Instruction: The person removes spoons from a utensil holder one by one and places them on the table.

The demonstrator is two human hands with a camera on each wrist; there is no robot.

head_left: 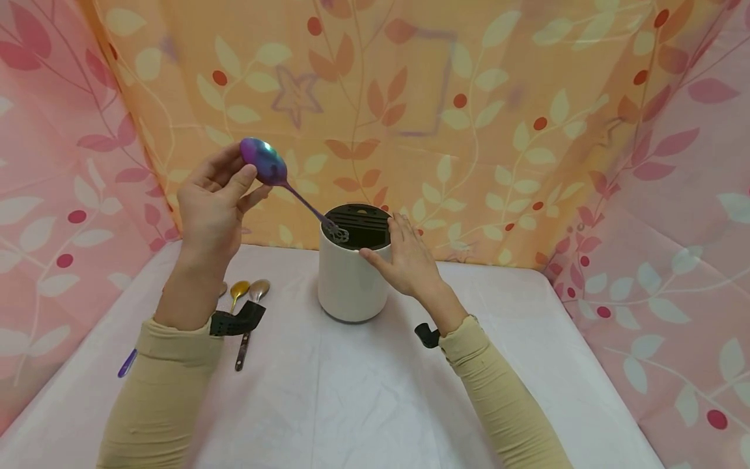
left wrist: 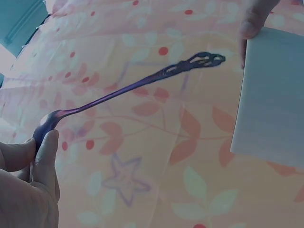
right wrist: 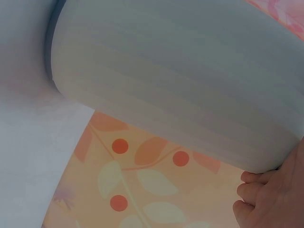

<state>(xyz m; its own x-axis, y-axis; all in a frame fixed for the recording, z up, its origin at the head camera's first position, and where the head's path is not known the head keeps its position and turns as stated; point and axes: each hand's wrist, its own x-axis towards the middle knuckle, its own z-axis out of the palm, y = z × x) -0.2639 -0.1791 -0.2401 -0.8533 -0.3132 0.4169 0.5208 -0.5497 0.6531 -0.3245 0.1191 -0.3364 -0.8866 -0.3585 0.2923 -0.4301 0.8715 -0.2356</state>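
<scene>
My left hand (head_left: 211, 198) pinches an iridescent purple-blue spoon (head_left: 266, 163) by its bowl, between thumb and fingers. The spoon slants down to the right, and its openwork handle end lies over the left rim of a white utensil holder (head_left: 351, 286) in the head view. In the left wrist view that handle (left wrist: 137, 85) shows a gap to the holder's wall (left wrist: 270, 104). A dark slotted insert (head_left: 363, 228) fills the holder's top. With fingers extended, my right hand (head_left: 410, 260) rests on the holder's right upper rim, thumb at the front.
Left of the holder, a gold spoon (head_left: 239, 290) and a silver spoon (head_left: 260, 288) lie on the white-covered table (head_left: 363, 404), partly hidden by my left arm. A purple handle (head_left: 127, 363) shows further left. Patterned cloth (head_left: 375, 98) hangs behind and at both sides.
</scene>
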